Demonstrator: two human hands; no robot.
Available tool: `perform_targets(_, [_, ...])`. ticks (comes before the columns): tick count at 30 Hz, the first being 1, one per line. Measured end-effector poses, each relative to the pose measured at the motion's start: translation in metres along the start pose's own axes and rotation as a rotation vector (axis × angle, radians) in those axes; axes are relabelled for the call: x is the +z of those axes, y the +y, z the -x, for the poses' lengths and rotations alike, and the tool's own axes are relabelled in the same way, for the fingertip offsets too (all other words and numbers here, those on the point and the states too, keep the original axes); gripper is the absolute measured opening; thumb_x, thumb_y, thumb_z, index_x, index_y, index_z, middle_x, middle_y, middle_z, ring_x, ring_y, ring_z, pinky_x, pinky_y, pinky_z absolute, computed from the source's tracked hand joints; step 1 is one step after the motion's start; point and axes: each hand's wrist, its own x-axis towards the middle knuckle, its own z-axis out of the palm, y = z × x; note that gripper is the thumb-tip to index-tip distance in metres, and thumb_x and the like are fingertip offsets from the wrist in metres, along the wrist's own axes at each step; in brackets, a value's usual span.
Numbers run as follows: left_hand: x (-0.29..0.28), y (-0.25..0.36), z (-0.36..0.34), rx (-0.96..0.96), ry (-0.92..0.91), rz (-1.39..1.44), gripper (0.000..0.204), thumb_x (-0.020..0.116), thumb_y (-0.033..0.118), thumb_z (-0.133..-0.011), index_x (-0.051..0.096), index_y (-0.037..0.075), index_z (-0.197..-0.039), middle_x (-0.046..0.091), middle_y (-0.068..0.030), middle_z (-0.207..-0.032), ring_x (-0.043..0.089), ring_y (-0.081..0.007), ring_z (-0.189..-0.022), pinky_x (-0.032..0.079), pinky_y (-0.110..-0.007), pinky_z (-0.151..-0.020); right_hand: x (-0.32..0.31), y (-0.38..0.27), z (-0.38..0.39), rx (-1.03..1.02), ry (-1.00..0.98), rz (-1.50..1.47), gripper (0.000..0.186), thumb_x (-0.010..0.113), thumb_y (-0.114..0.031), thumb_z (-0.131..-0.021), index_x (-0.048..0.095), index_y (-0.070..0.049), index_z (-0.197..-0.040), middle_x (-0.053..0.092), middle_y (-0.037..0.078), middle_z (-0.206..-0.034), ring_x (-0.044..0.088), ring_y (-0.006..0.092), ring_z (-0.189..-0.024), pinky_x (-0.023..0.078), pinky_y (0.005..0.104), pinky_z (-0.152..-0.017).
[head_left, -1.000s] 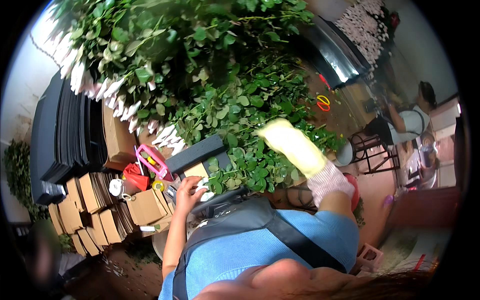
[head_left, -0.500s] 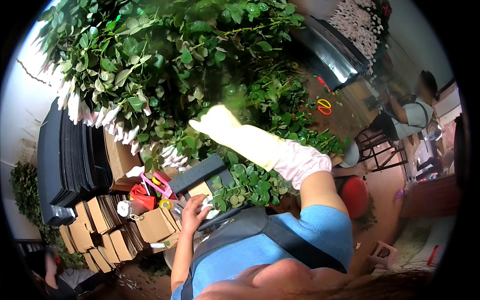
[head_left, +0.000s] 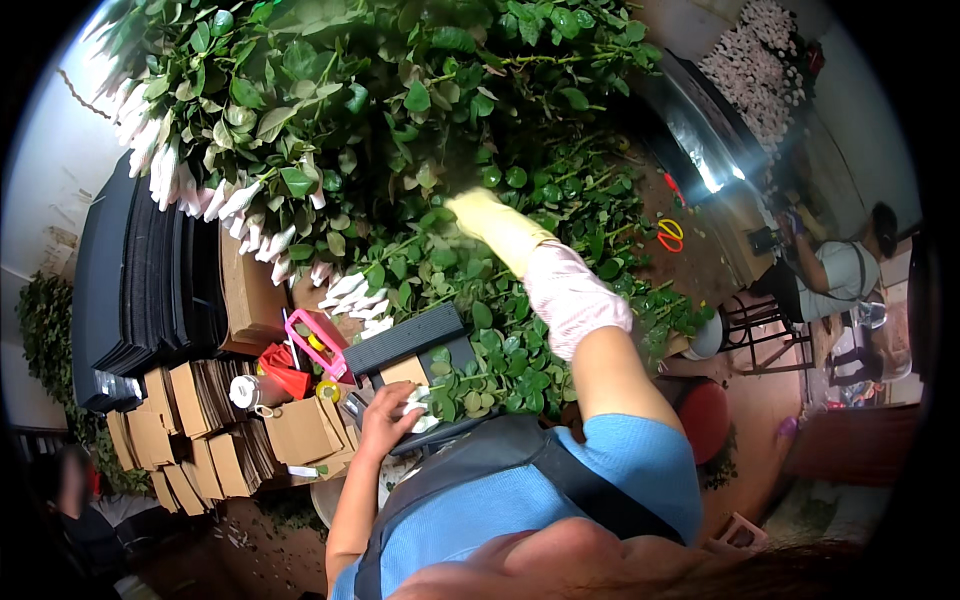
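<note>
My bare left hand [head_left: 386,418] is close to my body, its fingers curled on a rose in a white bud sleeve [head_left: 416,408]. Green leafy stems [head_left: 490,365] lie just right of that hand. My right hand [head_left: 484,222], in a long yellow rubber glove with a pink striped cuff, reaches into the rose foliage [head_left: 470,270] in front of me. Its fingertips are blurred and partly lost among the leaves. Beyond it rises a large heap of leafy rose stems [head_left: 330,90], with white-sleeved buds [head_left: 235,200] along its left edge.
Black boards [head_left: 150,280] are stacked at the left, with cardboard pieces [head_left: 200,430] below. A pink tape dispenser [head_left: 318,343], white bottle [head_left: 246,391] and dark ribbed block [head_left: 404,338] sit near my left hand. Scissors [head_left: 669,235] and a red stool [head_left: 702,420] are rightward. Another person [head_left: 835,260] sits far right.
My right hand has moved right and deeper into the foliage, its arm now more upright. My left hand stays on the white-sleeved rose. The whole view has shifted slightly.
</note>
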Motion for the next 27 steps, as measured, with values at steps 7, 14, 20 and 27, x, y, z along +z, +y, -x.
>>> perform_targets(7, [-0.001, -0.012, -0.002, 0.194, 0.114, -0.278, 0.028, 0.081, 0.015, -0.081, 0.076, 0.009, -0.108, 0.073, -0.0109, -0.105, 0.067, -0.0308, -0.099, 0.053, -0.04, -0.087, -0.091, -0.06, 0.05, 0.123, -0.421, 0.1, 0.043, 0.052, 0.0, -0.09, 0.065, -0.012, -0.13, 0.073, 0.01, -0.111, 0.069, 0.0263, -0.105, 0.055, 0.035, -0.09])
perform_targets(14, [0.006, -0.015, -0.015, 0.222, 0.103, -0.194, 0.023, 0.081, 0.01, -0.08, 0.069, 0.003, -0.099, 0.072, -0.0119, -0.102, 0.065, -0.0327, -0.095, 0.053, -0.041, -0.083, -0.12, -0.07, 0.129, -0.257, 0.505, -0.287, 0.05, 0.055, 0.003, -0.082, 0.066, -0.019, -0.125, 0.07, 0.008, -0.101, 0.065, 0.0318, -0.084, 0.055, 0.0379, -0.08])
perform_targets(20, [0.017, -0.052, -0.002, 0.009, 0.144, -0.097, 0.028, 0.076, 0.01, -0.086, 0.067, 0.005, -0.112, 0.07, -0.0106, -0.104, 0.067, -0.0282, -0.102, 0.053, -0.04, -0.089, -0.071, -0.066, 0.217, -0.213, -0.072, -0.535, 0.037, 0.055, -0.02, -0.099, 0.065, -0.025, -0.133, 0.072, 0.009, -0.12, 0.07, 0.0269, -0.106, 0.055, 0.0349, -0.09])
perform_targets(27, [0.012, -0.018, -0.004, -0.012, 0.225, 0.126, 0.058, 0.086, 0.012, -0.079, 0.06, 0.009, -0.131, 0.058, -0.0132, -0.127, 0.065, -0.023, -0.099, 0.056, -0.036, -0.088, -0.009, -0.06, 0.232, 0.54, -0.597, -0.402, 0.058, 0.053, -0.057, -0.097, 0.063, -0.017, -0.138, 0.065, 0.01, -0.137, 0.064, 0.0275, -0.123, 0.05, 0.0389, -0.103])
